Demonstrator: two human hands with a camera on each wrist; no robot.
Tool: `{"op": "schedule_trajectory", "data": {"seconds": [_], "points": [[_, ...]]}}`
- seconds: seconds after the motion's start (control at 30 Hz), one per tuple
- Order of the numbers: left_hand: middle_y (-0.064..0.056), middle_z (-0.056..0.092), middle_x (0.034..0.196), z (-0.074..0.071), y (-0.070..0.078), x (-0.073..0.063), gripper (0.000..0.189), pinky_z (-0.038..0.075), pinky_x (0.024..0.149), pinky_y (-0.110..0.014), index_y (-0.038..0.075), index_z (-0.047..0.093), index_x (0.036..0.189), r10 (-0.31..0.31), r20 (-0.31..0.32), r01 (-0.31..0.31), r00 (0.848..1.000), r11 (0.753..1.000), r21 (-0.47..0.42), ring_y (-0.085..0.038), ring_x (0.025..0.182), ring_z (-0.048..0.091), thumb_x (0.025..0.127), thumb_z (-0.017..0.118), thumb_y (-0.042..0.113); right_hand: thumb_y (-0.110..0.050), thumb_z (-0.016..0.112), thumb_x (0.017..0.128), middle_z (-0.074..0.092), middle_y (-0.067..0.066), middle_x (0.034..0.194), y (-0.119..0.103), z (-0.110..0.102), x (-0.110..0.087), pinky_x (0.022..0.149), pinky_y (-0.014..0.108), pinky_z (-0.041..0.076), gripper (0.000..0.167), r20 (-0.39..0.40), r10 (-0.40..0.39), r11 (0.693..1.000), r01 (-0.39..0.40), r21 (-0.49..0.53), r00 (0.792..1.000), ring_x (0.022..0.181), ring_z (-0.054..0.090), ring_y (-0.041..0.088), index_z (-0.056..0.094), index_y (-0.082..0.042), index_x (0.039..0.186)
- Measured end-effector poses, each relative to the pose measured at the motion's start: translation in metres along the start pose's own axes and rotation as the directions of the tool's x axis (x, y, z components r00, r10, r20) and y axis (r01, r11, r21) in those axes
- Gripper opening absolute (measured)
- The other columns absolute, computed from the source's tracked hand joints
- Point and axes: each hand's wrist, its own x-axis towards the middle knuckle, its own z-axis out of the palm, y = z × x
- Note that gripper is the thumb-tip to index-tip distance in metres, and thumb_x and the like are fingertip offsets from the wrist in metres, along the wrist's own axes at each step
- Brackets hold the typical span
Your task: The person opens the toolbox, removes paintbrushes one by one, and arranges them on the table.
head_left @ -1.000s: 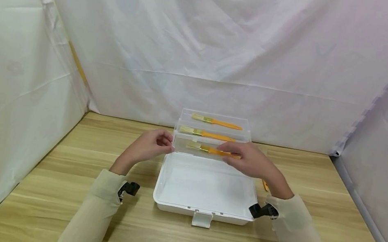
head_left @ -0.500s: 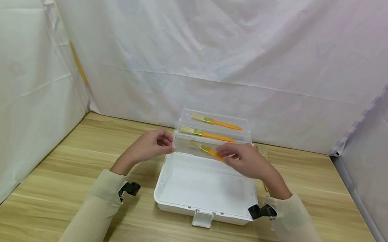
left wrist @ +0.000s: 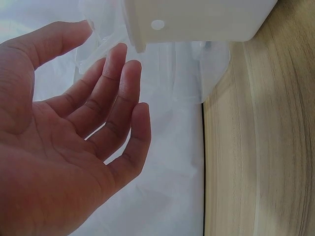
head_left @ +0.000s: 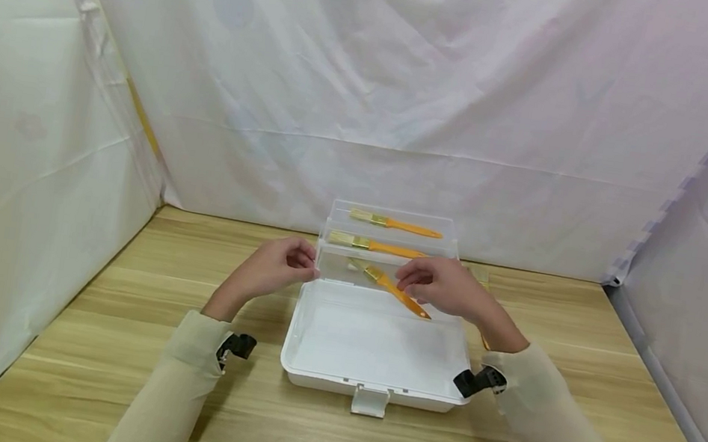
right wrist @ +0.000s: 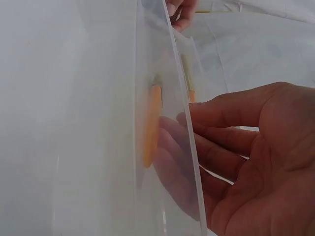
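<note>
A white toolbox (head_left: 377,345) lies opened, with stepped clear trays (head_left: 438,221) behind its base. In the lowest tray (head_left: 334,263), a paintbrush (head_left: 407,300) with an orange handle and pale bristles lies slanted, handle end toward the front right. My right hand (head_left: 446,287) is over that tray. In the right wrist view, its loosely bent fingers (right wrist: 182,162) show through the clear wall, close against the handle; no pinch on it is visible. My left hand (head_left: 273,266) pinches the tray's left end; in the left wrist view, thumb (left wrist: 74,35) and forefinger meet the clear edge.
Two more brushes, a middle one (head_left: 384,246) and an upper one (head_left: 397,223), lie in the higher trays. Another brush (head_left: 485,341), mostly hidden by the right arm, lies on the wooden table (head_left: 296,439). A white curtain (head_left: 410,108) hangs close behind.
The brush in the lowest tray has turned from level to slanted, its handle end swinging toward the front. My right fingers shifted slightly at the handle. My left hand stayed put.
</note>
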Motion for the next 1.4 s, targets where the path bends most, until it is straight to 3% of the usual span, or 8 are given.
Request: {"op": "schedule_trajectory", "data": {"seconds": [0.2,0.4,0.73,1.03,1.4], "points": [[-0.009,0.074,0.107,0.001,0.001,0.001,0.028,0.056,0.088,-0.040,0.000,0.070,0.123,-0.005,-0.003,0.005,1.000,1.000,0.004,-0.025,0.099,0.069,0.100,0.079,0.015,-0.003,0.070,0.105,0.077,0.013,0.107,-0.009,0.003,0.004,0.082,0.041,0.065,0.024,0.030,0.102,0.991,-0.104,0.086,0.994,0.096,0.075,0.025,0.074,0.007,0.126],[-0.009,0.074,0.107,0.001,0.000,0.001,0.029,0.056,0.088,-0.040,0.001,0.070,0.123,-0.017,-0.002,0.017,1.000,1.000,0.001,-0.025,0.100,0.069,0.100,0.080,0.015,-0.003,0.071,0.103,0.077,0.012,0.104,-0.008,0.007,0.009,0.082,0.041,0.064,0.024,0.097,0.124,0.980,-0.137,0.146,0.988,0.090,0.072,0.023,0.075,0.006,0.125],[-0.008,0.074,0.107,0.002,-0.002,0.002,0.030,0.058,0.089,-0.041,0.001,0.070,0.122,-0.005,-0.012,0.005,1.000,1.000,0.021,-0.024,0.099,0.069,0.100,0.081,0.019,-0.004,0.078,0.097,0.072,0.004,0.088,-0.010,0.012,0.014,0.071,0.035,0.055,0.013,0.135,0.098,0.993,-0.106,0.054,0.986,0.071,0.061,0.019,0.078,-0.003,0.110],[-0.009,0.073,0.107,0.002,-0.002,0.002,0.030,0.057,0.089,-0.041,0.001,0.070,0.122,-0.011,-0.014,0.011,1.000,1.000,0.018,-0.025,0.100,0.069,0.100,0.081,0.019,-0.007,0.080,0.097,0.070,0.000,0.087,-0.014,0.015,0.016,0.073,0.033,0.053,0.006,0.133,0.059,0.995,-0.048,-0.085,0.989,0.076,0.060,0.016,0.080,-0.008,0.103],[-0.009,0.073,0.107,0.002,0.001,-0.001,0.031,0.057,0.089,-0.041,0.001,0.070,0.122,-0.013,-0.015,0.013,1.000,1.000,0.014,-0.025,0.099,0.069,0.100,0.082,0.018,-0.006,0.077,0.092,0.067,-0.003,0.082,-0.011,0.018,0.021,0.070,0.032,0.050,0.007,0.104,-0.019,0.994,0.030,-0.102,0.994,0.074,0.057,0.014,0.079,-0.009,0.097]]}}
